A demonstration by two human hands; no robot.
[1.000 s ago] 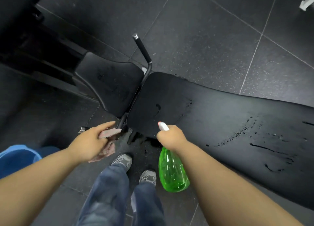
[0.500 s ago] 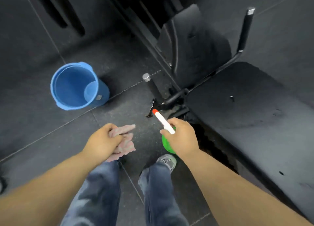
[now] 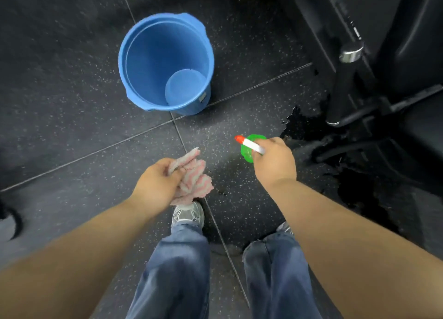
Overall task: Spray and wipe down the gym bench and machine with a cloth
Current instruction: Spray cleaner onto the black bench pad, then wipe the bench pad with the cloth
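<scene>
The floor [image 3: 72, 102] is dark speckled rubber tile, its pale seams crossing right at the near foot of a blue bucket [image 3: 143, 55] standing upright on it. To the bucket's right, a dark wet patch [image 3: 302, 124] spreads beneath the black machine frame [image 3: 359, 117]. Nearer than the bucket, a grey trainer [image 3: 187, 214] is planted beside a seam.

The bucket [image 3: 165, 64] stands on the floor [image 3: 60, 78], left of the machine [image 3: 383, 55].
</scene>
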